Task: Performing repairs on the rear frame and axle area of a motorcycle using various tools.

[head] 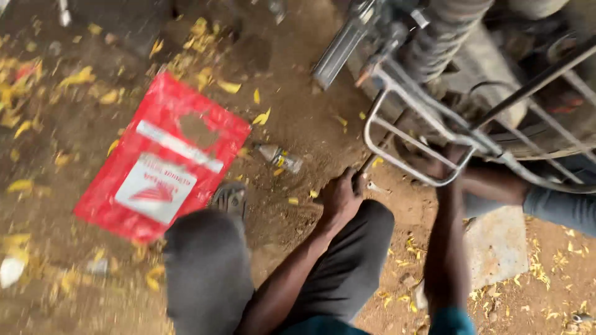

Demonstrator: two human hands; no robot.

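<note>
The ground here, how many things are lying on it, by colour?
Red: 1, the plastic bag
Grey and yellow: 1, the small bottle
Silver: 1, the small wrench beside the left hand
Total: 3, not counting the scattered yellow leaves.
</note>
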